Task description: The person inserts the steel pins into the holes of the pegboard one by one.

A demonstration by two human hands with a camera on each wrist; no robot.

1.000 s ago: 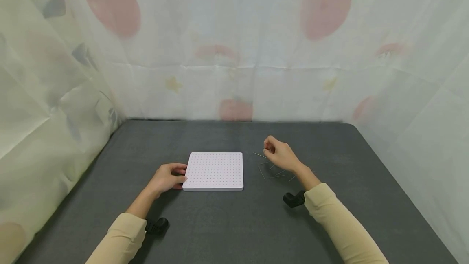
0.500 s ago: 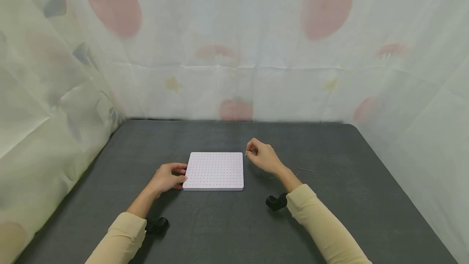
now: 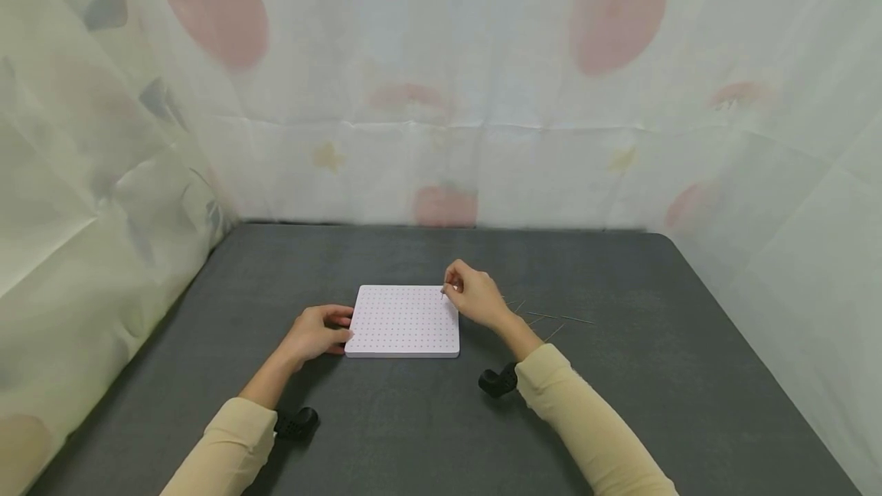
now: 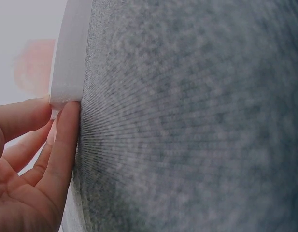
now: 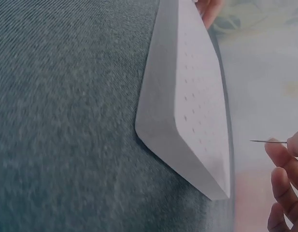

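Observation:
A white board with rows of small holes (image 3: 403, 320) lies flat on the dark table. At its left edge, the left hand (image 3: 315, 337) holds on with thumb and fingertips; the left wrist view shows the thumb at the top rim and a finger against the side wall (image 4: 70, 63). Over the board's far right corner, the right hand (image 3: 475, 295) pinches a thin metal needle (image 5: 267, 141) between thumb and forefinger. In the right wrist view, its pointed end sticks out from the fingertips, apart from the board (image 5: 199, 92). The other fingers are loosely bent.
Several thin needles (image 3: 577, 320) lie scattered on the table (image 3: 427, 419) right of the board, some partly behind the right forearm. A black wrist camera sits at each wrist. Light curtains with fruit prints (image 3: 441, 98) hang behind the table and along both sides.
The right hand has moved left from the scattered needles to above the board's far right corner, carrying a needle. The left hand and the board have stayed in place.

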